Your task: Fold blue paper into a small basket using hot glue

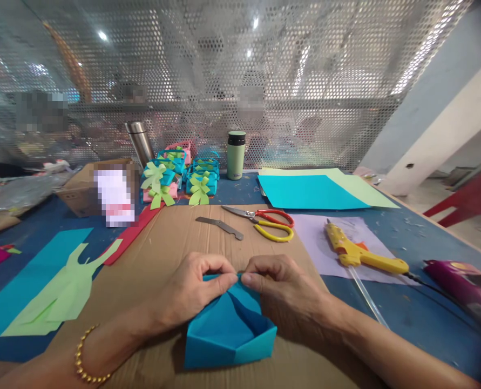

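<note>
A folded blue paper box [229, 330] lies on a sheet of brown cardboard [171, 237] in front of me. My left hand [191, 286] pinches the far edge of the box from the left, a gold bead bracelet on its wrist. My right hand [278, 289] pinches the same far edge from the right. The fingertips of both hands meet at the middle of that edge. The box's near wall stands upright and its inside is open to view.
Beyond the hands lie a small blade [219, 226], red-and-yellow scissors [266, 220] and a yellow glue gun [359, 251]. Paper sheets [309, 192] lie at the back right, finished blue boxes with green bows [179, 175] at the back, with two flasks [236, 154]. Paper scraps [58, 294] lie left.
</note>
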A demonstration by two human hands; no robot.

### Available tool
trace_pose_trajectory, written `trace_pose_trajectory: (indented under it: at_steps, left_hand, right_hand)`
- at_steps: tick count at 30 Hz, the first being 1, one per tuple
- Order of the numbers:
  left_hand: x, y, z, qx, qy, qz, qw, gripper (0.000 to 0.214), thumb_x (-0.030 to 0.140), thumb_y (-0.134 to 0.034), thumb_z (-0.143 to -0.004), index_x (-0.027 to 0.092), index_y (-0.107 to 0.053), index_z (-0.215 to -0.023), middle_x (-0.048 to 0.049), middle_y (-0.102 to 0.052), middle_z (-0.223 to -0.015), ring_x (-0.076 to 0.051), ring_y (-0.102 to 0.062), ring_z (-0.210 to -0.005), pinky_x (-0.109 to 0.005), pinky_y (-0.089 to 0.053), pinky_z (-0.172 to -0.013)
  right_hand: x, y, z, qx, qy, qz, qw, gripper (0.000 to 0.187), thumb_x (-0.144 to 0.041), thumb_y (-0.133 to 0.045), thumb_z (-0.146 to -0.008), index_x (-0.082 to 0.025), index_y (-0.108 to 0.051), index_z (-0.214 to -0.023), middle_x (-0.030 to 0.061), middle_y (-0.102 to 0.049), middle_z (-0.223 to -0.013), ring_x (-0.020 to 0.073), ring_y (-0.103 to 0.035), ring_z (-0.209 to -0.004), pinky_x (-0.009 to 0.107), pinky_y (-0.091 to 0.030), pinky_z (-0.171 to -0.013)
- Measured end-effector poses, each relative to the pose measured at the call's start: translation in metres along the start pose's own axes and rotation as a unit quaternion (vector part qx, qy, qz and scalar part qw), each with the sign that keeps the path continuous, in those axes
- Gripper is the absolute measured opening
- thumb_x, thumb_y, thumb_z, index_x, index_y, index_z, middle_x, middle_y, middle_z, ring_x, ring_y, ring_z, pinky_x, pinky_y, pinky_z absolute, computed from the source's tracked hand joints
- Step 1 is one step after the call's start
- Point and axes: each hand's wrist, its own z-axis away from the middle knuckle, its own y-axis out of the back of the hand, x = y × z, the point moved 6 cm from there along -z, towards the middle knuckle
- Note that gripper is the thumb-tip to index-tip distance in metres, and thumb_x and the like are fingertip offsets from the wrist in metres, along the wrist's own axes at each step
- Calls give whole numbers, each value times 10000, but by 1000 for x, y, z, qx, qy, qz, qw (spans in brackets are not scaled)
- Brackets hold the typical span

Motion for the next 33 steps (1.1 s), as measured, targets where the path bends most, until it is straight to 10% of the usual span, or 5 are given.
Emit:
trace_pose_trajectory:
  at_steps: [16, 33]
  left_hand:
    - [-4, 8, -1, 31, 31, -15, 999, 303, 401, -627, -893, 157, -686, -723, 35, -572, -619, -93, -469, -588, -210, -364, -544]
    - [-1, 8, 0, 29, 8, -26, 999, 280, 361, -600, -905, 150, -689, -744, 19, -588, -650, -106, -489, -623, -211, -366, -553]
  right_hand:
    - [-11, 9, 1, 33, 30, 69, 997, 430, -427, -543, -896, -181, -431, -562, -37, -387, -583, 100, -380, -570, 242, -286, -516]
    - [-8, 9, 1, 29, 16, 119, 992, 304, -439, -614, -888, -159, -720, -840, 17, -645, -728, 134, -527, -665, 240, -378, -568]
